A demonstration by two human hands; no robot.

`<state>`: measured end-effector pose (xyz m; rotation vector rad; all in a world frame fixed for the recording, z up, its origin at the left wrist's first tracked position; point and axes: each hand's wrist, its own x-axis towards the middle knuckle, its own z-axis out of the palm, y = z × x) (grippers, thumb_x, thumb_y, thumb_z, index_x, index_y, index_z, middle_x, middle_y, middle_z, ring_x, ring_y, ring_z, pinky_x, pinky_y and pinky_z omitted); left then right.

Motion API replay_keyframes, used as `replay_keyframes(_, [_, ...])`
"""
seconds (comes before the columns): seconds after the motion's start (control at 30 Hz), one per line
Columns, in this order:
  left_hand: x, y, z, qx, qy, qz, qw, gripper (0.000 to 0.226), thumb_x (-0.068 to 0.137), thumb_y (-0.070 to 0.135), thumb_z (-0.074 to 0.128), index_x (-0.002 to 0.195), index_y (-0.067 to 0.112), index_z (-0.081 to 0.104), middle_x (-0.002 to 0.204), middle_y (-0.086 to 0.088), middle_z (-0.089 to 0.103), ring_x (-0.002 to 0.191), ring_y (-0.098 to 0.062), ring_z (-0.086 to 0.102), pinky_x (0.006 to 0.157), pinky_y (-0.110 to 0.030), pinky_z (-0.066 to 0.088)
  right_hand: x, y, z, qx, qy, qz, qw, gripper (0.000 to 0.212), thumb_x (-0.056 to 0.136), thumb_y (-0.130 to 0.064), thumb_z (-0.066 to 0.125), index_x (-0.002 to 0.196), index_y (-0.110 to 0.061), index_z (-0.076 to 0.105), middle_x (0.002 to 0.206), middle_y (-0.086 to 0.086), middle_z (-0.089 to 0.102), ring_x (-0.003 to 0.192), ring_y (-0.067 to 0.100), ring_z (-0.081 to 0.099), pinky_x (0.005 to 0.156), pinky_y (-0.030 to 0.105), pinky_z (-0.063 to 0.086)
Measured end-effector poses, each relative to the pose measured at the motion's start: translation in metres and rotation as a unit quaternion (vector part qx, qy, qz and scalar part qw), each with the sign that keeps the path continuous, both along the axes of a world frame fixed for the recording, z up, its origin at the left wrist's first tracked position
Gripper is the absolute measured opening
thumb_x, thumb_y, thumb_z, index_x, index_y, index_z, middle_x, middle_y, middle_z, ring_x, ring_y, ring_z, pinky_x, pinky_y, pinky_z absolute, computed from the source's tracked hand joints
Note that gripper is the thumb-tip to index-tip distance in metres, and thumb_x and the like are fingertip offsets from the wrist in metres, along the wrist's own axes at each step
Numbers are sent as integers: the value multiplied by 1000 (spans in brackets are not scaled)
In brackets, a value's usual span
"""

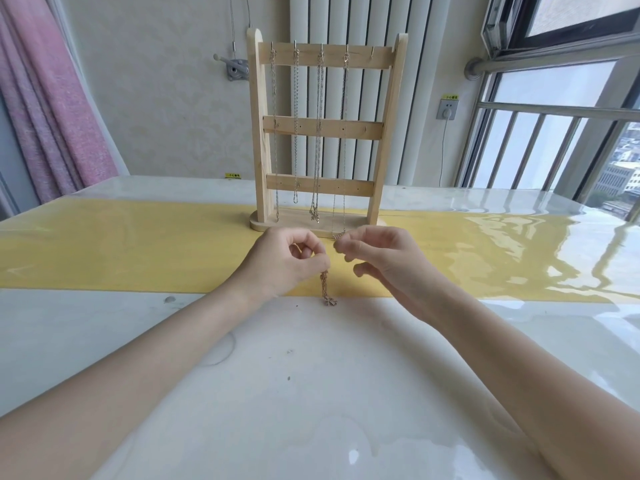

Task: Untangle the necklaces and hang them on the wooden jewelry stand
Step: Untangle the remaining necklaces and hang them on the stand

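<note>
4 necklaces (320,133) hang on the stand (322,128); 1 hook is free. Left hand (289,261) pinches the last necklace (325,289); right hand (377,258) pinches its end.

A glossy white table (311,393) carries a yellow runner strip (138,258) crossing it beneath both hands. Just beyond the hands, the wooden jewelry stand (320,133) sits with its base on that strip. The held necklace's tangled end (329,301) touches the tabletop below the left hand (287,261).
</note>
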<state>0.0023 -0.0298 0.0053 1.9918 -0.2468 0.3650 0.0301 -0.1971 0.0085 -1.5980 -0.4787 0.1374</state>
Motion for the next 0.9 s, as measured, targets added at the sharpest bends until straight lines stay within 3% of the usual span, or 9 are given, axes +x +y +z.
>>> replay_keyframes(0.23, [1, 1, -3, 33, -8, 20, 999, 15, 70, 16, 72, 62, 21, 60, 53, 12, 37, 48, -5, 30, 48, -19, 29, -7, 5, 5, -102, -94, -9, 990, 13, 85, -9, 69, 73, -14, 69, 66, -5, 60, 53, -1, 45, 56, 13, 38])
replay_keyframes(0.47, [-6, 1, -1, 132, -35, 26, 990, 15, 75, 16, 66, 65, 24, 58, 58, 10, 36, 51, -5, 33, 51, -20, 28, -6, 5, 3, -179, -155, 4, 972, 10, 83, -5, 69, 76, -12, 71, 70, -8, 62, 63, 1, 49, 60, 8, 37])
replay_keyframes(0.7, [-7, 1, -2, 172, -49, 39, 983, 20, 76, 16, 64, 64, 26, 53, 61, 8, 36, 54, -8, 34, 53, -23, 29, -4, 5, 1, -155, -142, -3, 978, 10, 83, -10, 71, 74, -14, 72, 74, -3, 65, 64, 3, 47, 57, 10, 36])
replay_keyframes(0.9, [-7, 2, -3, 228, -43, 30, 972, 20, 78, 22, 64, 65, 29, 51, 66, 8, 39, 56, -8, 37, 56, -26, 32, -5, 4, -1, -185, -144, 14, 972, 17, 82, -7, 71, 69, -17, 68, 71, -9, 61, 69, 8, 49, 59, 11, 36])
